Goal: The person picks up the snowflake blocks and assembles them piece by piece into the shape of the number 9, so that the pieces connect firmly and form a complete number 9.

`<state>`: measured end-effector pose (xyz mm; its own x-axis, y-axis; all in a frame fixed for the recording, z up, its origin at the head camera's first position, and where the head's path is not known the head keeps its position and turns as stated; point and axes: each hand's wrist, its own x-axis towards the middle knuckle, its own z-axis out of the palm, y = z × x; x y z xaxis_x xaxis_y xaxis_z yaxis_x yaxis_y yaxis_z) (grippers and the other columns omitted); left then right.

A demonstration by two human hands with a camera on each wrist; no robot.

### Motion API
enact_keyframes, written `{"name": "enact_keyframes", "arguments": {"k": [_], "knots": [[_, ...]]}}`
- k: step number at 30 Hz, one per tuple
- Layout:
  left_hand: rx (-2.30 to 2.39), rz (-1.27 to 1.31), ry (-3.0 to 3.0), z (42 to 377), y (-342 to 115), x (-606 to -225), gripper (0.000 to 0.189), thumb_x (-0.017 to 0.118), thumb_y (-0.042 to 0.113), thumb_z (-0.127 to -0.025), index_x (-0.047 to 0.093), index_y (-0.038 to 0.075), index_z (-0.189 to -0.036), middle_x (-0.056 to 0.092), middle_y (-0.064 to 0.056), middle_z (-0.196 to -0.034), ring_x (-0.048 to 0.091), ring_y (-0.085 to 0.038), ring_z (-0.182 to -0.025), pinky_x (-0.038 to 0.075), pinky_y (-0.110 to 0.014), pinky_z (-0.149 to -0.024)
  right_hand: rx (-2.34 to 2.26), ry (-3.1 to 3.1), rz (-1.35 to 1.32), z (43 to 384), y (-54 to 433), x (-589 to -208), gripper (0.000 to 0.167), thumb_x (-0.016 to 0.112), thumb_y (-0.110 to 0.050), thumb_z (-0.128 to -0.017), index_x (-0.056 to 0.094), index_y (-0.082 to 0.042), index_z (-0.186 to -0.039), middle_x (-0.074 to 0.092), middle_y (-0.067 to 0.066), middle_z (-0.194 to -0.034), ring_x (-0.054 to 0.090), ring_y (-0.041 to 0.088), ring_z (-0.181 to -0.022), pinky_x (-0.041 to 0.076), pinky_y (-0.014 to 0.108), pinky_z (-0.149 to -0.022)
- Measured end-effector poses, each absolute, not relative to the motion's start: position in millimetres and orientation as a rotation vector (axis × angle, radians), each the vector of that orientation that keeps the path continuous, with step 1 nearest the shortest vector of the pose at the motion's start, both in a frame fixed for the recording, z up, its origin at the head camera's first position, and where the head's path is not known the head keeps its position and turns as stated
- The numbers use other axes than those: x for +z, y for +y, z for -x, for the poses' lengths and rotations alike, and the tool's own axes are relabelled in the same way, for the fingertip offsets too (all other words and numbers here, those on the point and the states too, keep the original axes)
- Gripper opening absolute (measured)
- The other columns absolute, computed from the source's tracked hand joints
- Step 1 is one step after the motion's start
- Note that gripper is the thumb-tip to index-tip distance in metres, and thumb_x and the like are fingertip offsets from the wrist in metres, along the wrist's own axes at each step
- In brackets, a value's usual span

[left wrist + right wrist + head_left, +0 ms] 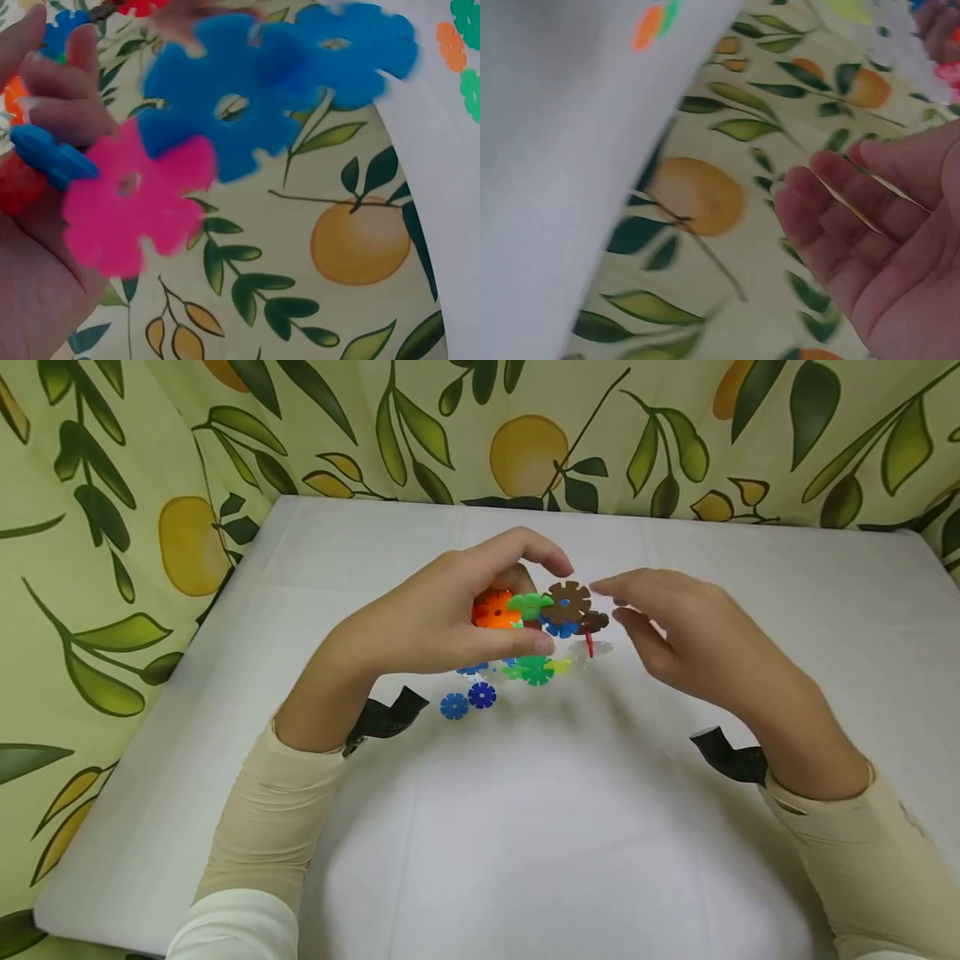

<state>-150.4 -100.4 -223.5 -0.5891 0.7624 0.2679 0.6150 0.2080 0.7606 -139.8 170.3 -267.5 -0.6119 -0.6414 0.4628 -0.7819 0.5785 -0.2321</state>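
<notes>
My left hand (442,614) holds a joined cluster of notched plastic snowflake discs in the head view. An orange disc (490,615) lies between its fingers and thumb. Beyond it come a green disc (528,603) and a brown disc (577,595); two blue discs (453,713) trail below. In the left wrist view a pink disc (169,210) and a larger-looking blue disc (184,90) stick out from the palm. To the right of the cluster, my right hand (697,631) has loosely bent fingers, apart from the brown disc. The right wrist view shows nothing in its palm (907,292).
A white-covered table (555,827) lies under both hands. Behind and to the left hangs a cloth (420,435) printed with leaves and fruit. Black wrist mounts (386,718) jut from the sleeves. Orange (451,46) and green discs show against white in the left wrist view.
</notes>
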Motion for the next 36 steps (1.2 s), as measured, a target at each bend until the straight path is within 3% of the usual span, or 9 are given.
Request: {"name": "enact_keyframes", "arguments": {"k": [4,10,14,16,19,23,28,30,36], "knots": [[1.242,-1.309,2.36,152.8,-108.4,-220.0,0.047,0.077,0.013,-0.09,0.055,0.008,-0.132,0.068,0.003,-0.096,0.06,-0.011,-0.078,0.05,-0.03,-0.07,0.543,-2.787,-1.225,152.7,157.9,-292.0,0.025,0.068,0.004,-0.09,0.069,0.001,-0.115,0.069,0.012,-0.111,0.065,0.029,-0.103,0.053,0.046,-0.089],[1.158,-1.357,2.364,156.3,-117.1,-218.0,0.042,0.071,0.004,-0.093,0.057,0.006,-0.133,0.067,0.002,-0.114,0.062,-0.008,-0.095,0.05,-0.029,-0.084,0.424,-2.97,-1.337,149.4,146.1,-307.9,0.014,0.073,-0.007,-0.091,0.073,-0.006,-0.105,0.062,0.007,-0.099,0.06,0.024,-0.089,0.052,0.041,-0.079],[1.138,-1.363,2.365,156.5,-118.7,-217.1,0.039,0.074,0.014,-0.093,0.06,0.009,-0.129,0.068,0.006,-0.105,0.062,-0.007,-0.088,0.05,-0.029,-0.078,0.362,-2.994,-1.342,147.3,143.5,-316.0,0.016,0.073,-0.013,-0.092,0.07,-0.008,-0.108,0.055,0.005,-0.092,0.054,0.023,-0.083,0.047,0.037,-0.073],[1.148,-1.382,2.364,156.3,-117.4,-217.5,0.036,0.075,0.02,-0.093,0.063,0.011,-0.126,0.069,0.01,-0.101,0.06,-0.007,-0.078,0.049,-0.029,-0.072,0.317,-3.009,-1.334,148.1,142.1,-319.9,0.016,0.073,-0.021,-0.093,0.069,-0.007,-0.099,0.052,0.005,-0.089,0.051,0.023,-0.08,0.044,0.037,-0.07],[1.177,-1.405,2.35,155.3,-114.5,-218.2,0.029,0.076,0.027,-0.092,0.069,0.014,-0.117,0.069,0.015,-0.097,0.058,-0.007,-0.07,0.048,-0.03,-0.067,0.315,-3.032,-1.313,149.6,141.7,-322.9,0.025,0.073,-0.03,-0.093,0.069,-0.006,-0.1,0.049,0.005,-0.087,0.048,0.021,-0.076,0.042,0.035,-0.067],[1.166,-1.384,2.351,153.1,-114.5,-218.1,0.025,0.081,0.03,-0.087,0.074,0.017,-0.107,0.069,0.016,-0.088,0.058,-0.007,-0.07,0.049,-0.029,-0.066,0.381,-3.018,-1.352,150.3,144.4,-320.5,0.027,0.075,-0.026,-0.092,0.071,-0.009,-0.113,0.05,0.002,-0.086,0.048,0.017,-0.071,0.043,0.033,-0.064],[1.11,-1.38,2.354,150.7,-115.8,-217.9,0.024,0.087,0.029,-0.08,0.076,0.019,-0.099,0.069,0.019,-0.083,0.062,-0.004,-0.079,0.05,-0.028,-0.068,0.507,-3.045,-1.359,148.0,147.7,-313.8,0.011,0.079,-0.015,-0.088,0.072,-0.014,-0.095,0.056,-0.001,-0.089,0.052,0.012,-0.072,0.047,0.032,-0.067],[1.09,-1.397,2.344,149.3,-114.7,-218.0,0.023,0.087,0.027,-0.08,0.076,0.019,-0.098,0.069,0.019,-0.082,0.062,-0.004,-0.078,0.05,-0.028,-0.068,0.534,-3.061,-1.342,146.9,147.3,-313.5,0.014,0.079,-0.015,-0.088,0.068,-0.014,-0.096,0.057,-0.001,-0.088,0.052,0.012,-0.071,0.047,0.032,-0.066],[1.024,-1.467,2.34,145.6,-112.0,-219.8,0.023,0.087,0.029,-0.079,0.076,0.02,-0.098,0.067,0.021,-0.083,0.061,-0.003,-0.076,0.051,-0.026,-0.067,0.489,-3.051,-1.337,145.9,144.2,-318.5,0.034,0.077,-0.008,-0.088,0.066,-0.017,-0.119,0.051,-0.001,-0.083,0.046,0.014,-0.064,0.042,0.031,-0.06]]}}
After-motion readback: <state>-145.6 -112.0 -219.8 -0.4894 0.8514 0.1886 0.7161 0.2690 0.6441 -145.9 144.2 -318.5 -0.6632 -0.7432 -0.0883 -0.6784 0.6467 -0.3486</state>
